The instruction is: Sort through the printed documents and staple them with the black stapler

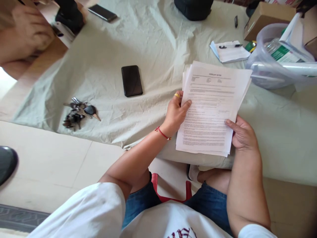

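A stack of printed paper sheets (210, 112) is held between my two hands over the near edge of the table. My left hand (177, 110) grips the stack's left edge, thumb on top and fingers underneath; it wears a yellow ring and a red bracelet. On the lower right edge, my right hand (244, 132) pinches the sheets, its thumb on the top page and its other fingers partly hidden. The sheets are slightly uneven, with pages showing at the sides. Left of the stack lies a black phone (132, 81) on the cloth.
A bunch of keys (80, 112) lies near the table's left edge. A second phone (102, 12) and a black bag (193, 8) are farther back. A notepad (230, 52), a clear plastic tub (264, 71) and a cardboard box (268, 19) stand right. Another person's hand (32, 28) is upper left.
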`<state>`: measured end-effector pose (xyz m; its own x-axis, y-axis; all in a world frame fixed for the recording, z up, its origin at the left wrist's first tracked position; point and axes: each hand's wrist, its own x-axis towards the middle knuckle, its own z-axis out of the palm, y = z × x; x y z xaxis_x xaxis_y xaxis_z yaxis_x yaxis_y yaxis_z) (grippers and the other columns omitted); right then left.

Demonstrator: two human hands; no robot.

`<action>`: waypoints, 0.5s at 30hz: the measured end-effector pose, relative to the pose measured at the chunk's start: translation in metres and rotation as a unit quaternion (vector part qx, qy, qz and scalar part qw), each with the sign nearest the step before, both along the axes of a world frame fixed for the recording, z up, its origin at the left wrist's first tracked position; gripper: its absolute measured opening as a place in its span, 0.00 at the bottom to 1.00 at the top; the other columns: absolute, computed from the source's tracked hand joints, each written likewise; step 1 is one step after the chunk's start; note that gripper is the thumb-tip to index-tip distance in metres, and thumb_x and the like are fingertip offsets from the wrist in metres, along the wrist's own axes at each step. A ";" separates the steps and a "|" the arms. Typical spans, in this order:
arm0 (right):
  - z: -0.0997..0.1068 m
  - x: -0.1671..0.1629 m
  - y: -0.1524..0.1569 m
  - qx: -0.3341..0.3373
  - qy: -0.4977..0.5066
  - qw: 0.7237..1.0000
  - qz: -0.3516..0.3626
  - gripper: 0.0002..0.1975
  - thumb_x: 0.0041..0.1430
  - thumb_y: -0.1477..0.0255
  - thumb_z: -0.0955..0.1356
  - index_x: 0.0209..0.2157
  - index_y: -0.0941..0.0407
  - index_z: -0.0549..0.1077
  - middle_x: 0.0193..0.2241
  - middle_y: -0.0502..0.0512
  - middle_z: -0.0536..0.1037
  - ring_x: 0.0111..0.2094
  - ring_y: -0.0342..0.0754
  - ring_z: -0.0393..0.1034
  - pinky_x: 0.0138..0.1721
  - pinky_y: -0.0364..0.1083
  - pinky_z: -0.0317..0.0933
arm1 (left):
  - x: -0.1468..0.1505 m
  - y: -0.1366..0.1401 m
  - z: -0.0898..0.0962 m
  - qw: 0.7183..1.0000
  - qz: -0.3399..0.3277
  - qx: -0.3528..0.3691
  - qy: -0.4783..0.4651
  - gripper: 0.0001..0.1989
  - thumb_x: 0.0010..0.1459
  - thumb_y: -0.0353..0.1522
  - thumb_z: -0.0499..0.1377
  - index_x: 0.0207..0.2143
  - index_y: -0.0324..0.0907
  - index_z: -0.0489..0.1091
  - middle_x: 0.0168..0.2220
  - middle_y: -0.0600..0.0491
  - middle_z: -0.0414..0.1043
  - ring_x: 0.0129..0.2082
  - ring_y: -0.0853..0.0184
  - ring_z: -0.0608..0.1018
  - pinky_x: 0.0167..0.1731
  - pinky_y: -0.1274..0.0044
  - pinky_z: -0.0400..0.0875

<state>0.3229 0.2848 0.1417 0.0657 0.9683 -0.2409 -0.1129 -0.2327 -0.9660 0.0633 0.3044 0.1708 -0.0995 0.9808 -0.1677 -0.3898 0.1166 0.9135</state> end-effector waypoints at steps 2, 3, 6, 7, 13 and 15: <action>0.002 -0.005 -0.001 0.006 0.006 1.000 -0.012 0.29 0.37 0.60 0.86 0.43 0.51 0.82 0.44 0.54 0.87 0.45 0.58 0.83 0.49 0.62 0.79 | -0.001 0.001 0.010 1.000 0.003 0.022 -0.003 0.23 0.58 0.34 0.73 0.51 0.50 0.67 0.42 0.54 0.77 0.45 0.61 0.82 0.47 0.69 0.76; 0.003 -0.008 -0.001 0.018 0.007 0.999 -0.029 0.28 0.37 0.61 0.86 0.42 0.51 0.82 0.43 0.53 0.87 0.46 0.58 0.82 0.50 0.63 0.79 | -0.002 0.001 0.015 0.999 0.000 0.035 -0.005 0.27 0.57 0.34 0.74 0.55 0.52 0.66 0.43 0.54 0.77 0.47 0.60 0.82 0.48 0.69 0.76; 0.013 -0.015 0.003 0.098 0.003 0.990 -0.099 0.25 0.38 0.64 0.85 0.40 0.51 0.83 0.42 0.50 0.86 0.47 0.54 0.82 0.56 0.61 0.76 | -0.006 0.001 0.030 0.997 -0.026 0.073 -0.011 0.35 0.55 0.33 0.76 0.61 0.54 0.65 0.46 0.53 0.77 0.51 0.57 0.82 0.48 0.68 0.77; 0.018 -0.018 0.004 0.132 0.002 0.984 -0.117 0.23 0.40 0.64 0.85 0.39 0.51 0.82 0.40 0.49 0.86 0.48 0.53 0.81 0.58 0.59 0.75 | -0.007 0.001 0.034 0.996 -0.039 0.081 -0.012 0.34 0.54 0.32 0.76 0.60 0.52 0.67 0.46 0.52 0.77 0.52 0.56 0.82 0.48 0.67 0.77; 0.062 -0.022 0.010 0.285 -0.062 0.943 -0.163 0.14 0.46 0.62 0.82 0.33 0.49 0.80 0.39 0.51 0.83 0.52 0.56 0.79 0.56 0.60 0.75 | -0.015 0.001 0.046 0.995 -0.073 0.073 -0.009 0.16 0.52 0.31 0.76 0.42 0.44 0.77 0.41 0.50 0.80 0.52 0.50 0.82 0.45 0.66 0.80; 0.067 -0.019 0.010 0.279 -0.078 0.946 -0.144 0.18 0.44 0.57 0.82 0.35 0.48 0.80 0.42 0.52 0.82 0.55 0.57 0.78 0.54 0.61 0.76 | -0.019 0.002 0.047 0.997 -0.047 0.063 -0.018 0.15 0.53 0.32 0.76 0.41 0.44 0.78 0.41 0.51 0.80 0.53 0.49 0.81 0.44 0.65 0.80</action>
<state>0.3044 0.2943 0.2089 0.3385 0.8784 0.3374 0.0594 0.3380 -0.9393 0.0440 0.3061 0.2182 -0.0028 0.9990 -0.0444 -0.4162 0.0392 0.9084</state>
